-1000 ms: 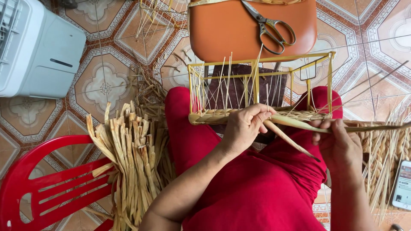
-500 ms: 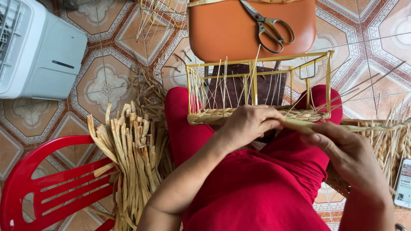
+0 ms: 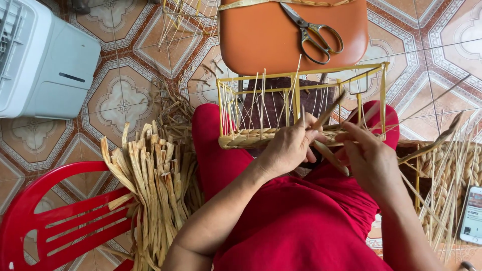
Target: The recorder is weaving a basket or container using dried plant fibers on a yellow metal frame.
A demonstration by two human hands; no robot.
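Head view: yellow wire frame [image 3: 301, 100] rests across the lap, long axis left-right, woven band [image 3: 251, 138] along its near edge. Left hand [image 3: 288, 148] presses the band; right hand [image 3: 371, 160] pinches a fibre strand [image 3: 329, 155], closest to the weave's open end.

You get bright, even daylight with soft, faint shadows and no glare. Your hands and the moving strand blur slightly; the edges bow a little.
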